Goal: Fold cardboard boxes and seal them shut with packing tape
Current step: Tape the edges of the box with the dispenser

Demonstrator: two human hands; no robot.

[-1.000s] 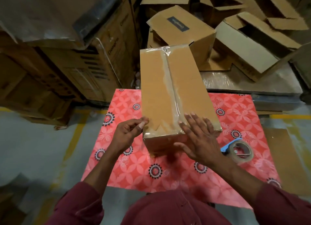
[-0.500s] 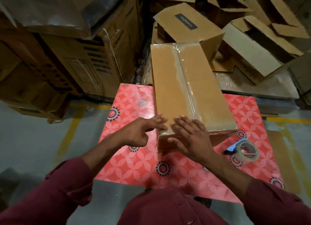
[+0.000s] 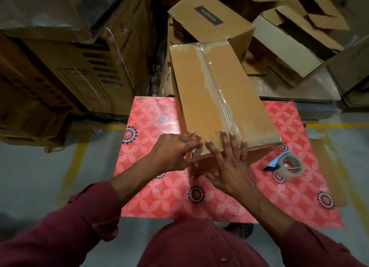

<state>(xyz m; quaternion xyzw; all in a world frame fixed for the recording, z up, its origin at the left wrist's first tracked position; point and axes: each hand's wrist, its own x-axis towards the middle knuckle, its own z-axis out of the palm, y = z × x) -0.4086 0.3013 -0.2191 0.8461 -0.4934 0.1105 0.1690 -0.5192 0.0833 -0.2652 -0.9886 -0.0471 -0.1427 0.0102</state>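
Item: cardboard box, long, closed, clear packing tape along its top seam. Lies on the red patterned surface, far end overhanging toward stacked cartons. Judged light, stiff-walled, the tape slick; best held by its 2 long sides. Left hand: the grip at the near left corner, fingers flat on top, thumb on the end face. Right hand: fingers spread, straight, pressing the near edge. Tape dispenser: right of the right hand, untouched.
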